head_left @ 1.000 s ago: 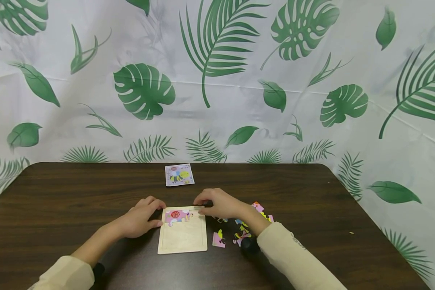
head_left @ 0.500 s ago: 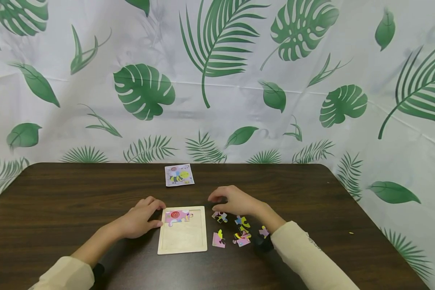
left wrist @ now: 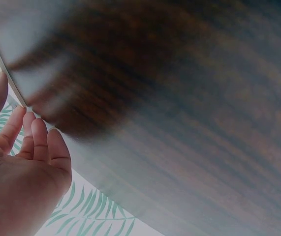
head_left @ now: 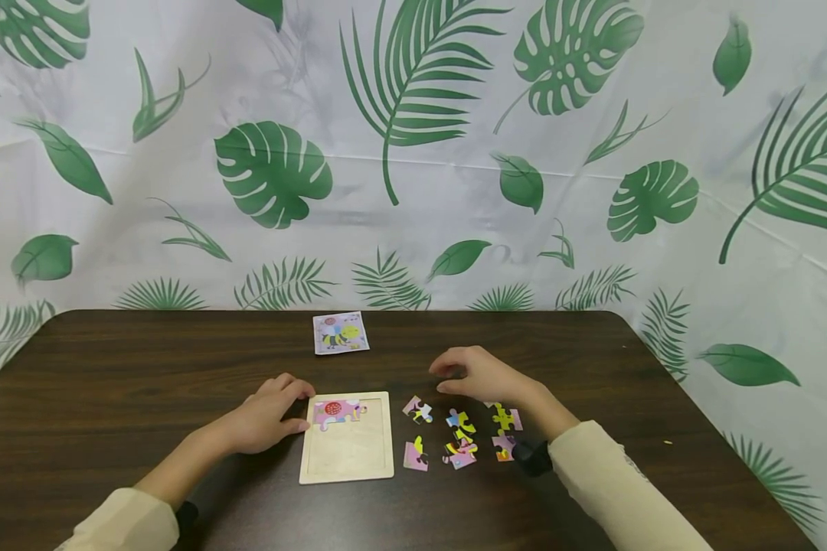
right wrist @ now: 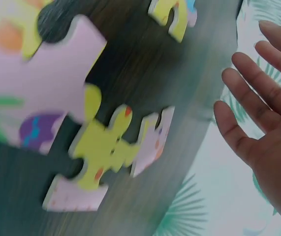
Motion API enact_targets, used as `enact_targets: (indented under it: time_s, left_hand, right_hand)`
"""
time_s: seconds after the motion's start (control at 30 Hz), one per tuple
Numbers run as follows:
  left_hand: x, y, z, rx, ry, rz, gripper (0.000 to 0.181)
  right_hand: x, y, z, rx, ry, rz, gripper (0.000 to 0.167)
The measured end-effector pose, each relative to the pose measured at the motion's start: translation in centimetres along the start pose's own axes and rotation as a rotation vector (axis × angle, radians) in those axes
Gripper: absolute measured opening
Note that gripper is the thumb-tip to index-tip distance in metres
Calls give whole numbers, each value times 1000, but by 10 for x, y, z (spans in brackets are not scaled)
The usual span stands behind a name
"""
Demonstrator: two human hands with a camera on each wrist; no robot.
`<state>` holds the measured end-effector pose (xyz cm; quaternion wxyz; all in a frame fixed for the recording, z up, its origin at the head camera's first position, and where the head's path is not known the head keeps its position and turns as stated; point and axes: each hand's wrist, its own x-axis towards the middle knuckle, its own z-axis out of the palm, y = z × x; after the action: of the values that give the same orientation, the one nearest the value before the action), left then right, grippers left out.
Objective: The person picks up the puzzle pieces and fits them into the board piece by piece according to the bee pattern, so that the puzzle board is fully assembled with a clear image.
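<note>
A square wooden puzzle tray [head_left: 347,451] lies on the table, with joined pink pieces bearing a red round shape [head_left: 334,409] along its top left. My left hand [head_left: 265,415] touches the tray's left edge with thumb and fingertips; the left wrist view shows that hand [left wrist: 29,162] at the edge. Above the loose pieces, my right hand [head_left: 482,376] hovers with bent, parted fingers and holds nothing. Below it are a blue-and-yellow piece [head_left: 460,421] and a yellow piece [head_left: 505,418]. In the right wrist view the yellow piece [right wrist: 106,147] lies left of the hand [right wrist: 273,108].
Behind the tray lies a picture card [head_left: 341,333] of a bee. More loose pieces, among them a pink-and-yellow one [head_left: 416,454] and a pink one [head_left: 504,446], lie right of the tray. A leaf-patterned cloth [head_left: 413,222] hangs behind the table.
My right hand has moved right, from the tray's upper right corner to over the loose pieces, uncovering some of them. My left hand has stayed at the tray's left edge.
</note>
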<state>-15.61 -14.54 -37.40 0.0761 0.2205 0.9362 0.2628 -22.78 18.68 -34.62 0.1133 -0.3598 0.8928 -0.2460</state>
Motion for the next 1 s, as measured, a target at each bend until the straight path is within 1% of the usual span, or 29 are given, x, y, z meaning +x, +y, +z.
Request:
enact_targets:
  time_s: [0.27, 0.53, 0.67, 0.8, 1.0]
  left_hand:
    - [-1, 0, -1, 1, 11, 19, 33]
    - [-1, -1, 0, 4, 17, 35, 32]
    - [-1, -1, 0, 6, 18, 36, 32]
    - [-1, -2, 0, 7, 17, 39, 32]
    - [0, -2, 0, 10, 20, 41, 32]
  right_hand:
    - [-15, 12, -10, 10, 2, 41, 25]
    - [-36, 34, -20, -37, 8, 43, 20]
    - [-45, 43, -21, -53, 27, 36, 19]
    - [-52, 51, -19, -68, 36, 46, 19]
    - [-57, 57, -18, -77, 46, 55, 22]
